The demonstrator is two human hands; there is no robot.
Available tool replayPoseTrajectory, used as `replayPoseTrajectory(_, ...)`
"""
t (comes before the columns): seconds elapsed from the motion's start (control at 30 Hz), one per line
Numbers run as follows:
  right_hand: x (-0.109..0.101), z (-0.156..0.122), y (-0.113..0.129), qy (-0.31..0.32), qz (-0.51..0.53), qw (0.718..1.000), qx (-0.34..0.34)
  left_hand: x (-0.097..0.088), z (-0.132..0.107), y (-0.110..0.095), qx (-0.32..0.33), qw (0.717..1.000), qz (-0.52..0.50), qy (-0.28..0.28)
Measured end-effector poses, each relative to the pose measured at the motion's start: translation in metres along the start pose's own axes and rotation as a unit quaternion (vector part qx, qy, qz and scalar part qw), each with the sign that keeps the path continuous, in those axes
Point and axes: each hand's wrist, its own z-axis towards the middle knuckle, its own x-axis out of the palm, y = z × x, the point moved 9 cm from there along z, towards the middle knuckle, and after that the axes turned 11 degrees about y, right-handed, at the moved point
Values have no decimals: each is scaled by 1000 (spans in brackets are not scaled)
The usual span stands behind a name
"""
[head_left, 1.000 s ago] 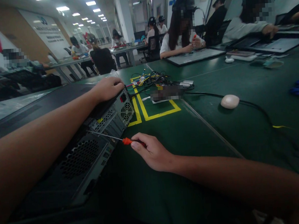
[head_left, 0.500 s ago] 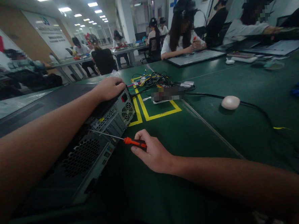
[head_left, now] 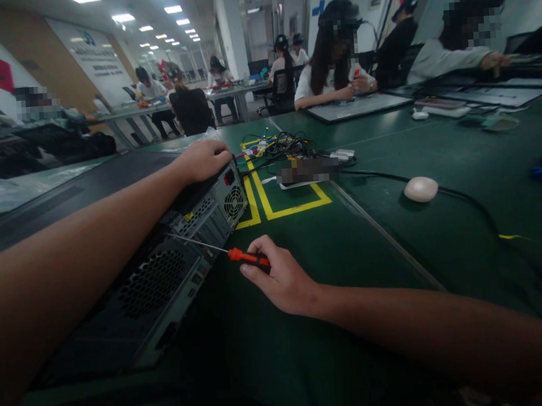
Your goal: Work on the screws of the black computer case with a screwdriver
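Head view: what do the hands hold, and where?

Screwdriver [head_left: 249, 259], one, orange and black, my right hand [head_left: 282, 279] wrapped round its handle, thumb and fingers closed on it. Computer case [head_left: 151, 284], one, black, at left on the green table [head_left: 357, 259]. My left hand [head_left: 204, 160] rests over its upper edge at the far end; I cannot tell how tightly the hidden fingers curl.

Likely faults?

Slipping, I judge: the shaft meets the rear panel at a slant, so a sideways push could skid the tip and scratch metal. Whether the tip is seated, I cannot tell. Should my left hand press too lightly, the case might shift.

Obstructions and surroundings?

My left forearm [head_left: 94, 244] crosses the case and hides part of it. Beyond: tangled cables [head_left: 292, 143], yellow tape [head_left: 294, 212]. Right: a pale rounded object [head_left: 421, 189], a black cable [head_left: 379, 173]. Opposite: a co-worker [head_left: 325, 74] over a flat panel [head_left: 357, 106].
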Motion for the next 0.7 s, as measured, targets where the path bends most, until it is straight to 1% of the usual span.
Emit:
replayPoseTrajectory(0.13,0,-1,2,7,-1,1000,-1,-1,-1,-1,-1,1000,0,-8)
replayPoseTrajectory(0.33,-1,-1,4,-3,-9,1000,-17,-1,-1,0,-14,1000,8,0)
replayPoseTrajectory(0.47,-2,-2,3,-14,-9,999,-28,-1,-2,-2,-8,1000,7,-5)
replayPoseTrajectory(0.7,0,1,9,-16,-20,996,-80,0,1,2,-6,1000,5,5)
